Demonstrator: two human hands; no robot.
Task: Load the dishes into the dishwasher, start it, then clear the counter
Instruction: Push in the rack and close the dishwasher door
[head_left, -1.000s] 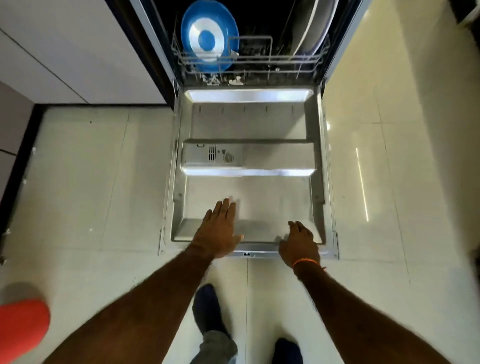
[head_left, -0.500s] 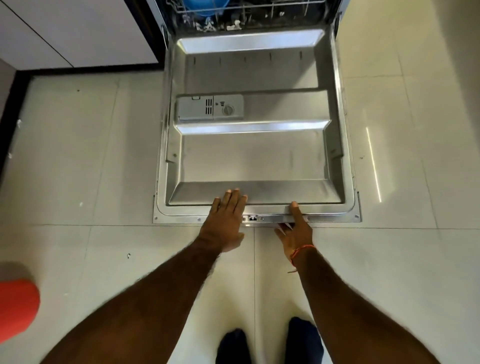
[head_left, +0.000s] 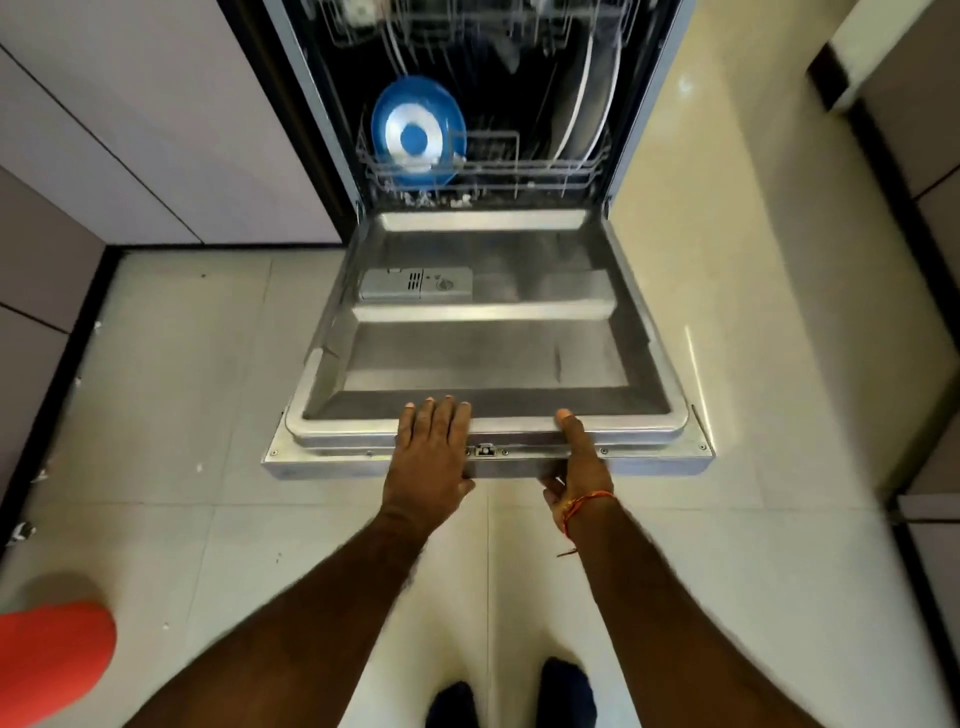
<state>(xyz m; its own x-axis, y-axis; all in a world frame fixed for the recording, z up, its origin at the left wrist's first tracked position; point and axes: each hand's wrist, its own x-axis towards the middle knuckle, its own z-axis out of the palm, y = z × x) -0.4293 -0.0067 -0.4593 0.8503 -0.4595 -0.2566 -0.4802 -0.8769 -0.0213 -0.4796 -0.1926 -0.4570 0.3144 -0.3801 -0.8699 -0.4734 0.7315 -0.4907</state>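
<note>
**Closing the dishwasher door**

Nearest: left hand (head_left: 431, 457) laid flat, fingers straight, over the front lip of the dishwasher door (head_left: 488, 358); right hand (head_left: 576, 467) gripping that same lip, thumb on top, fingers hooked underneath (wrist thread dangling).

Door hinged at the far edge, free edge toward the feet, inner face up, near level; long axis running near to far.

Beyond, inside the tub: lower rack (head_left: 483, 171) with a blue plate (head_left: 418, 132) standing on edge, face toward the door.

Likely step: loading done, door being shut before starting. Next move calls for a steady upward swing from both hands until latched.
</note>
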